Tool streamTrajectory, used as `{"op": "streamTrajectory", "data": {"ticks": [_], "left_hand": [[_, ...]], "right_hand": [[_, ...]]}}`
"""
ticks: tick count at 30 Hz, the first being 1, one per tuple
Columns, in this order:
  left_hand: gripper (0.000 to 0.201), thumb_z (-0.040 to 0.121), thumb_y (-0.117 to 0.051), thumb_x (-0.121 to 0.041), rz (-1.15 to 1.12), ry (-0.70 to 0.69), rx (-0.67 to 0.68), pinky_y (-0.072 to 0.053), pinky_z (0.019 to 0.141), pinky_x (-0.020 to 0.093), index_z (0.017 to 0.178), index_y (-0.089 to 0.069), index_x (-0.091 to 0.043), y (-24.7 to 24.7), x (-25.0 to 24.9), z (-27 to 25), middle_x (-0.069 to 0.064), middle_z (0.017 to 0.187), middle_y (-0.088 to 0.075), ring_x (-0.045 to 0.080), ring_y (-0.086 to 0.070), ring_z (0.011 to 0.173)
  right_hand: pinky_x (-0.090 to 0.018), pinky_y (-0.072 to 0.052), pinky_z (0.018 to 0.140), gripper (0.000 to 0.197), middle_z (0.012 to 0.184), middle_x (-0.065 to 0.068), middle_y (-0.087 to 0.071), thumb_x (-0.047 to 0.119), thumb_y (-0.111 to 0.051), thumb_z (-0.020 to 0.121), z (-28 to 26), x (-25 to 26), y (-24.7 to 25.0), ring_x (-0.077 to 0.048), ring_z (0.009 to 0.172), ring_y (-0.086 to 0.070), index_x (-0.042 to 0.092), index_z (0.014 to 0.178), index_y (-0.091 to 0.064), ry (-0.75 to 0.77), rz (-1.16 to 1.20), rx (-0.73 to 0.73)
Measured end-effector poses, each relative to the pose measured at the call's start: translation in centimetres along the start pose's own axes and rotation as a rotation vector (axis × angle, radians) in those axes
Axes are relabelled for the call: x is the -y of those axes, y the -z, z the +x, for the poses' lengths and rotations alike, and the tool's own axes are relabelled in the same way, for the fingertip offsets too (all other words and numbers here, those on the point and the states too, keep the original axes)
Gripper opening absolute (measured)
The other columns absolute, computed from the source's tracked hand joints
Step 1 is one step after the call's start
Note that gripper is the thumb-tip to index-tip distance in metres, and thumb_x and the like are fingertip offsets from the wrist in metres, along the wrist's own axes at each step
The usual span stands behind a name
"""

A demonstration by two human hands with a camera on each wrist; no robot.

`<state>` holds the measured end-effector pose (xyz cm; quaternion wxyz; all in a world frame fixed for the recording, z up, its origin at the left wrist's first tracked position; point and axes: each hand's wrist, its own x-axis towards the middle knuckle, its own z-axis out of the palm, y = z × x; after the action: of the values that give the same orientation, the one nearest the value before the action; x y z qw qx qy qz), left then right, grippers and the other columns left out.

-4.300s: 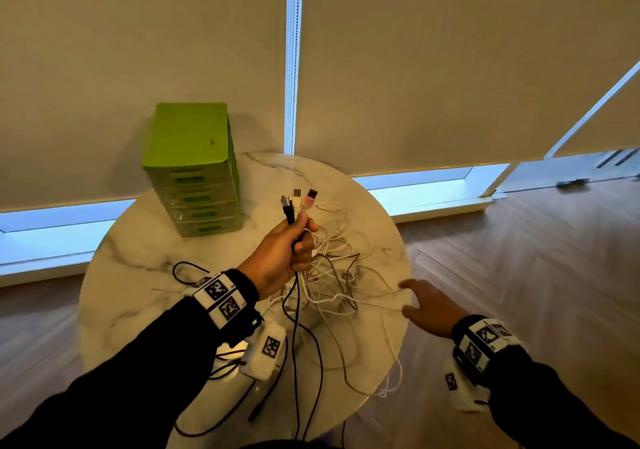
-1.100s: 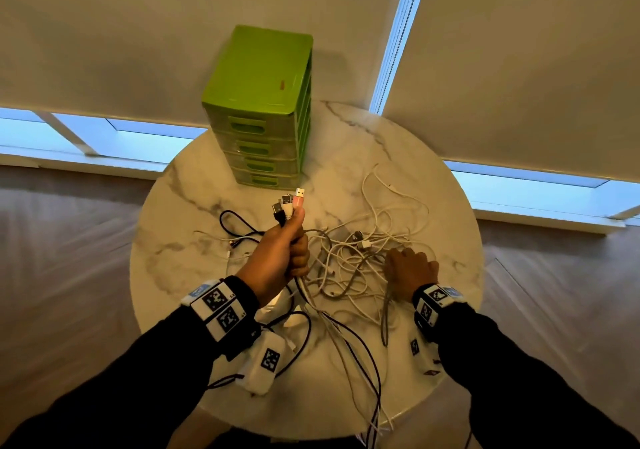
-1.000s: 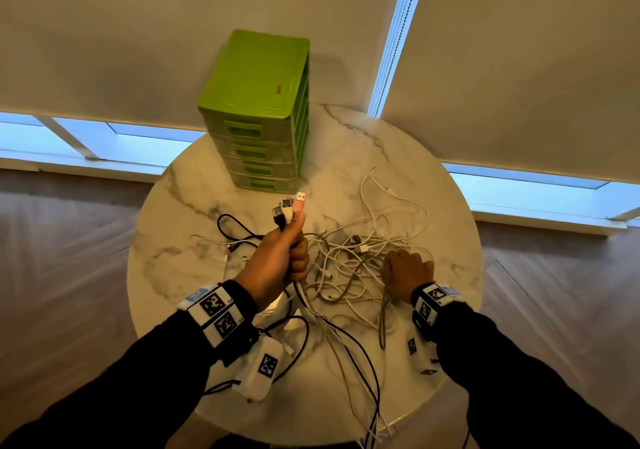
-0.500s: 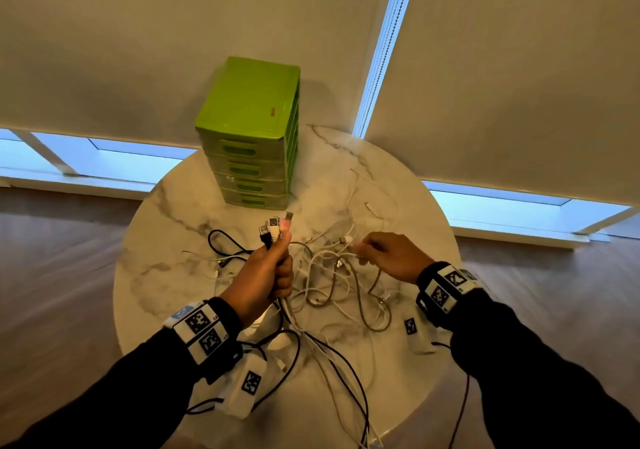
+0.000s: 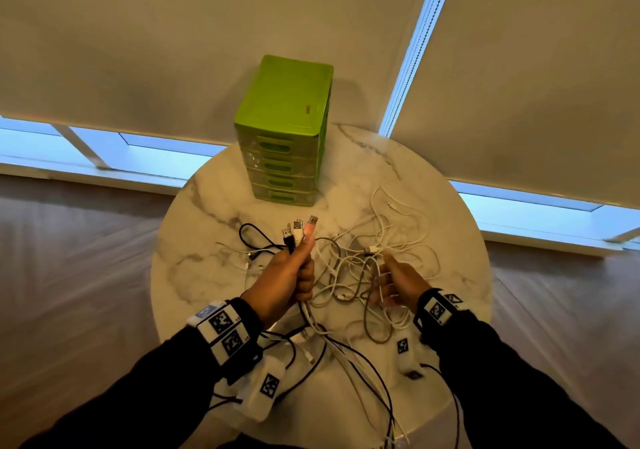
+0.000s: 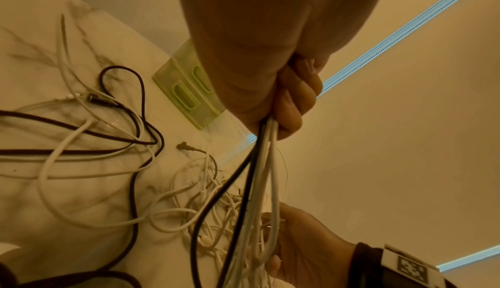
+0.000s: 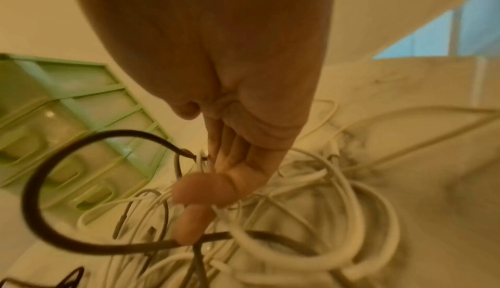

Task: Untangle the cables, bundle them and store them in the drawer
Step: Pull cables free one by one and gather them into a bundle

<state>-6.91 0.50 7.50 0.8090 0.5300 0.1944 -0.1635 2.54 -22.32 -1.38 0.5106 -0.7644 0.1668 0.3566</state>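
Note:
My left hand point(image 5: 294, 275) grips a bundle of black and white cables, raised above the table. Their USB plug ends point(image 5: 299, 230) stick up past my thumb. Below the fist point(image 6: 286, 104) the strands hang down into the tangle of white cables point(image 5: 349, 275) on the round marble table point(image 5: 433, 206). My right hand point(image 5: 388, 282) is in that tangle, thumb up, its fingers point(image 7: 205, 194) hooked through white loops and a dark cable. The green drawer unit point(image 5: 284, 143) stands at the back of the table, all drawers closed.
A black cable point(image 5: 256, 237) loops on the table left of my left hand. More white cable point(image 5: 391, 206) trails toward the right rear rim. Several strands point(image 5: 367, 379) hang over the near edge. Roller blinds and wooden floor surround the table.
My right hand has drawn back toward me from a plug farther out and now has its fingers hooked in the white loops. The left hand still holds the same bundle upright.

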Motion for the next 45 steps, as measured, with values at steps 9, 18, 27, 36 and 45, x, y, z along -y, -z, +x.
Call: {"op": "streamTrajectory", "data": {"ticks": [9, 18, 27, 36, 45], "left_hand": [[0.05, 0.1, -0.048, -0.053, 0.071, 0.04, 0.006, -0.019, 0.048, 0.026, 0.062, -0.028, -0.027, -0.5, 0.0, -0.5, -0.005, 0.061, -0.018, 0.014, -0.013, 0.055], [0.049, 0.099, -0.048, -0.056, 0.157, 0.057, 0.06, -0.019, 0.05, 0.028, 0.063, -0.029, -0.027, -1.7, 1.0, -0.8, -0.004, 0.063, -0.018, 0.013, -0.016, 0.052], [0.052, 0.096, -0.052, -0.06, 0.15, 0.075, 0.058, -0.014, 0.055, 0.033, 0.072, -0.021, -0.025, -0.5, 1.5, -1.0, -0.001, 0.067, -0.013, 0.017, -0.011, 0.058], [0.028, 0.097, -0.056, -0.023, -0.155, 0.013, 0.002, -0.019, 0.054, 0.026, 0.079, -0.035, -0.026, -1.2, 1.6, 0.7, -0.006, 0.063, -0.023, 0.009, -0.022, 0.053], [0.045, 0.088, -0.067, -0.055, 0.005, -0.217, 0.103, -0.049, 0.077, 0.03, 0.11, -0.048, -0.021, -3.1, 1.0, 0.4, 0.002, 0.096, -0.069, 0.016, -0.067, 0.087]], "right_hand": [[-0.027, -0.043, 0.059, 0.012, 0.076, -0.015, -0.07, 0.006, -0.07, 0.089, 0.6, 0.0, -1.3, -0.026, 0.067, -0.063, 0.007, 0.078, -0.066, 0.088, 0.048, -0.053], [-0.02, -0.042, 0.05, 0.043, 0.1, -0.007, -0.072, -0.001, -0.077, 0.077, -1.0, -1.8, -2.2, -0.014, 0.07, -0.066, 0.016, 0.116, -0.07, 0.137, -0.052, 0.093], [-0.047, -0.058, 0.085, 0.015, 0.078, 0.003, -0.075, 0.038, -0.082, 0.073, -1.2, -2.8, -0.4, -0.019, 0.08, -0.072, 0.029, 0.082, -0.074, 0.288, -0.07, -0.338], [-0.046, -0.062, 0.07, 0.029, 0.092, -0.01, -0.066, 0.008, -0.068, 0.093, -11.8, 7.7, 2.4, -0.033, 0.076, -0.072, 0.025, 0.103, -0.046, 0.799, 0.364, -0.456], [-0.032, -0.056, 0.07, 0.008, 0.085, -0.012, -0.072, 0.01, -0.066, 0.095, -14.5, 5.6, -5.8, -0.02, 0.072, -0.068, 0.007, 0.101, -0.063, 0.782, 0.072, -0.135]]}}
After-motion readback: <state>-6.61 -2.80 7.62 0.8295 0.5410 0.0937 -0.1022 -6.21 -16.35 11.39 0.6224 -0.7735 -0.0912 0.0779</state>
